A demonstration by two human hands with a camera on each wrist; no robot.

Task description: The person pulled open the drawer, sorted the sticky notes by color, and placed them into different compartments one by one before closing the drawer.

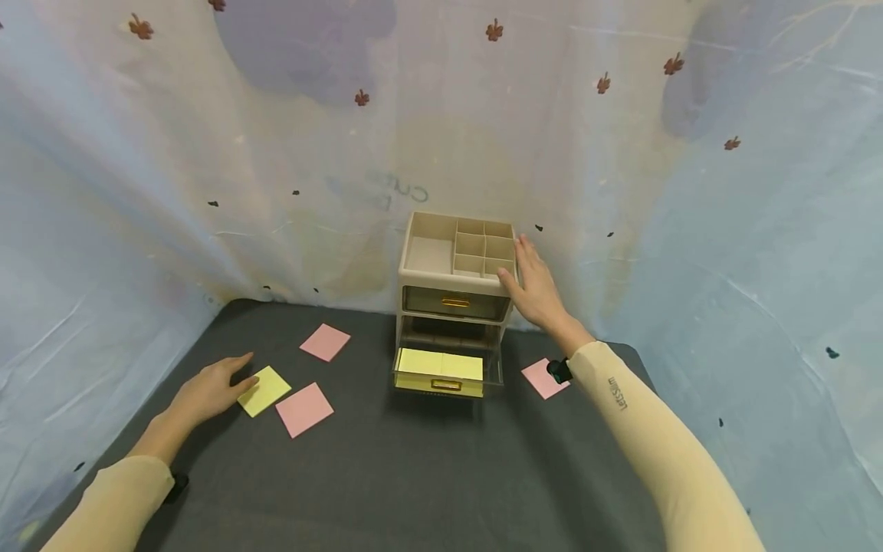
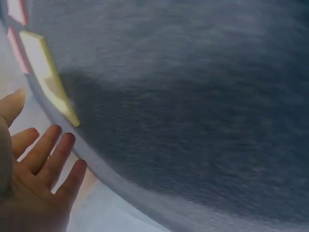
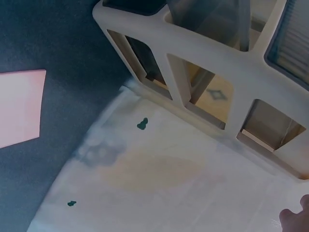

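In the head view my left hand (image 1: 207,389) is over the table's left side with fingers spread. Its thumb and fingertips are right at the edge of a yellow sticky note pad (image 1: 265,392); the left wrist view shows the palm and this pad (image 2: 46,72) beyond the fingertips. My right hand (image 1: 538,290) rests along the top right edge of a cream drawer organizer (image 1: 455,278), fingers straight and thumb over the front corner. The organizer's lower clear drawer (image 1: 493,368) is pulled out and holds yellow sticky note pads (image 1: 440,363) side by side.
Two pink sticky note pads (image 1: 305,410) lie between the yellow pad and the organizer. Another pink pad (image 1: 540,377) lies right of it, partly behind my right wrist. The upper drawer (image 1: 455,302) is closed. A patterned curtain (image 1: 331,153) hangs behind the dark table (image 1: 386,491).
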